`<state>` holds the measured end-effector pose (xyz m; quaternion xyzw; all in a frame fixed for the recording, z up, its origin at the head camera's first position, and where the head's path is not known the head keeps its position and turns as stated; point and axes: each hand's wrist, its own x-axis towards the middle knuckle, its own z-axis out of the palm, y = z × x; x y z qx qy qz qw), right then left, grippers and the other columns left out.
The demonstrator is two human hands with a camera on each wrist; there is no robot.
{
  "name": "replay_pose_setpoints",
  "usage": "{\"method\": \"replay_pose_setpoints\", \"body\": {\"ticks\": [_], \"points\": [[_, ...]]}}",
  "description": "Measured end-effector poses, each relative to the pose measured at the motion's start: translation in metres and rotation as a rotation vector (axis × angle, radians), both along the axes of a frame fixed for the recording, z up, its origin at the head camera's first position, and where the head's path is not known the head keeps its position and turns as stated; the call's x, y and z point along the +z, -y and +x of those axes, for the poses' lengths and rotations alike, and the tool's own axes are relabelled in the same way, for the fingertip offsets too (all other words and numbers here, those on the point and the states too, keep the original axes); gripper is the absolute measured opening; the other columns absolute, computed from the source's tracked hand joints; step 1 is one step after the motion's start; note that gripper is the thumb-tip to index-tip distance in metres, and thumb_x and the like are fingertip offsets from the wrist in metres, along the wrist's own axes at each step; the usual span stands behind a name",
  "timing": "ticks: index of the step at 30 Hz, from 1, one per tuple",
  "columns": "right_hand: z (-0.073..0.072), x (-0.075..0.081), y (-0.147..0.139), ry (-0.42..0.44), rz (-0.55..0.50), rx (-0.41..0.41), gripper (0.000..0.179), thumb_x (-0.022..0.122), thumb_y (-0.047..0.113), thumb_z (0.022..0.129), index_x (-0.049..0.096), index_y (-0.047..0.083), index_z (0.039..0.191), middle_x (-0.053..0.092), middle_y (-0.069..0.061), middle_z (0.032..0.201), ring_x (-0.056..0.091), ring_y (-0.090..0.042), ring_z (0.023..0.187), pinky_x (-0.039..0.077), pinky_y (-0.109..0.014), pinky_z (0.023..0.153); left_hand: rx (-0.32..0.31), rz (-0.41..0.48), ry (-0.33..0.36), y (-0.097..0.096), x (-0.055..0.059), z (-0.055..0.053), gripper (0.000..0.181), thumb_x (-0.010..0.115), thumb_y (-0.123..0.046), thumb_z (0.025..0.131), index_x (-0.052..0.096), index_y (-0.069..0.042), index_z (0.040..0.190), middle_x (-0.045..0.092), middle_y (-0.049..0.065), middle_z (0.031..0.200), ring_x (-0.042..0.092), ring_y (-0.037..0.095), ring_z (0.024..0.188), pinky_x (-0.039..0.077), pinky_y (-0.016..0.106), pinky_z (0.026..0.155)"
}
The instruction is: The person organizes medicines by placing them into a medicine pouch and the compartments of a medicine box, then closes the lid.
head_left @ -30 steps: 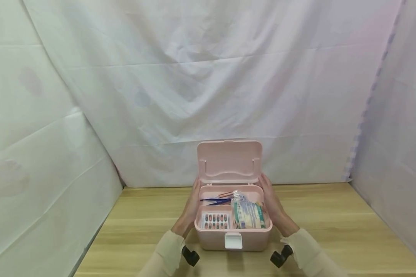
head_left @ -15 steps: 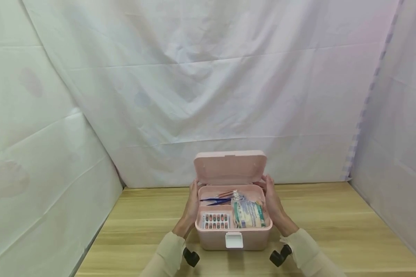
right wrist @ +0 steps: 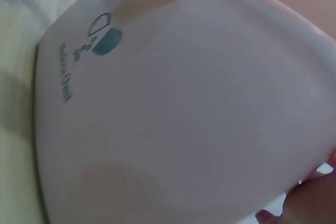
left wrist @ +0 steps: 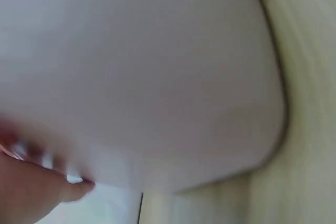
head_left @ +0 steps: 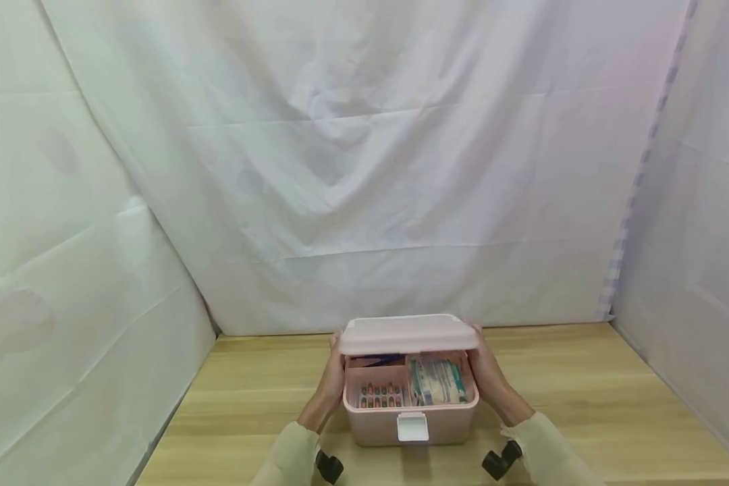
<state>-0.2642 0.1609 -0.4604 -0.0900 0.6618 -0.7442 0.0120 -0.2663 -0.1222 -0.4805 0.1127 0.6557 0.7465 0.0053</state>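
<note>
A pale pink medicine box [head_left: 376,430] stands on the wooden table, its lid [head_left: 408,335] tilted forward over the rear part. My left hand [head_left: 331,389] holds the lid's left side, and my right hand [head_left: 492,379] holds the right side, fingers partly hidden behind it. Under the lid show a blister pack of capsules [head_left: 381,398], a clear-wrapped packet [head_left: 439,382] and part of blue tweezers [head_left: 384,360]. A white latch [head_left: 412,427] hangs on the front. The left wrist view has fingers [left wrist: 31,190] at the box's edge; the right wrist view shows printed lettering [right wrist: 65,80].
Wooden tabletop [head_left: 583,405] extends on both sides of the box. White cloth [head_left: 364,175] hangs behind the table, with more cloth along the left and right. A black wrist-camera mount [head_left: 329,466] sits at each wrist.
The lid has swung from upright, forward and down over the box, hiding the rods at the back. Both hands have moved with it at its sides.
</note>
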Motion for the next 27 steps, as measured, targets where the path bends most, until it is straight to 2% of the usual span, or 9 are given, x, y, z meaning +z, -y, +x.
{"method": "replay_pose_setpoints", "body": {"ticks": [2,5,9,12,16,23,25,27], "points": [[0.003,-0.003,-0.003,0.002,0.000,0.022,0.037,0.021,0.048,0.108,0.038,0.017,0.116,0.041,0.006,0.113,0.039,-0.007,0.103,0.036,-0.022,0.088,-0.036,-0.016,-0.006,0.004,-0.003,0.003,0.049,0.016,-0.047,0.108,0.022,-0.014,0.143,0.024,0.007,0.138,0.019,0.026,0.136,0.018,0.046,0.112],[0.007,-0.008,-0.008,-0.017,0.034,0.062,0.048,0.017,0.047,0.108,0.029,0.008,0.135,0.029,0.000,0.122,0.032,-0.011,0.111,0.033,-0.021,0.091,-0.092,-0.053,-0.016,0.010,-0.007,0.008,0.055,0.013,-0.046,0.108,0.013,-0.015,0.154,0.017,0.008,0.153,0.011,0.029,0.145,0.012,0.055,0.117],[0.009,-0.015,-0.012,-0.026,0.062,0.091,0.060,0.016,0.045,0.108,0.014,0.003,0.151,0.020,-0.003,0.142,0.027,-0.011,0.126,0.031,-0.016,0.096,-0.152,-0.125,-0.017,0.018,-0.011,0.011,0.057,0.014,-0.047,0.108,0.006,-0.021,0.158,0.008,0.007,0.164,0.001,0.031,0.151,0.003,0.062,0.119],[0.011,-0.019,-0.015,-0.019,0.078,0.118,0.060,0.017,0.045,0.108,0.008,0.006,0.153,0.012,-0.006,0.155,0.023,-0.010,0.132,0.031,-0.012,0.098,-0.176,-0.167,-0.030,0.023,-0.014,0.013,0.057,0.014,-0.046,0.108,0.004,-0.023,0.160,0.004,0.006,0.165,-0.002,0.031,0.152,0.002,0.063,0.119],[0.012,-0.024,-0.017,-0.027,0.084,0.138,0.059,0.020,0.042,0.109,0.008,0.005,0.153,0.008,-0.012,0.159,0.024,-0.004,0.133,0.032,-0.009,0.098,-0.168,-0.228,-0.067,0.026,-0.017,0.015,0.055,0.013,-0.042,0.109,0.004,-0.025,0.160,0.004,0.005,0.166,0.000,0.029,0.152,0.004,0.059,0.120],[0.009,-0.034,-0.022,-0.054,0.088,0.118,0.058,0.025,0.039,0.109,0.012,0.004,0.155,0.011,-0.015,0.160,0.031,0.012,0.127,0.031,-0.007,0.098,-0.122,-0.323,-0.127,0.029,-0.019,0.017,0.051,0.014,-0.033,0.111,0.004,-0.024,0.160,0.003,0.004,0.167,0.001,0.026,0.153,0.002,0.057,0.120],[0.009,-0.035,-0.023,-0.060,0.092,0.115,0.058,0.027,0.037,0.109,0.014,0.003,0.154,0.012,-0.017,0.160,0.033,0.009,0.129,0.033,-0.008,0.097,-0.119,-0.333,-0.134,0.029,-0.018,0.019,0.052,0.014,-0.035,0.110,0.004,-0.025,0.160,0.003,0.002,0.167,0.001,0.025,0.153,0.003,0.057,0.121],[0.009,-0.033,-0.025,-0.063,0.126,0.104,0.057,0.029,0.036,0.109,0.017,0.002,0.154,0.017,-0.019,0.159,0.035,0.000,0.132,0.036,-0.010,0.097,-0.115,-0.346,-0.130,0.030,-0.017,0.020,0.053,0.014,-0.037,0.110,0.004,-0.024,0.160,0.004,0.001,0.167,0.002,0.025,0.153,0.004,0.056,0.121]]}}
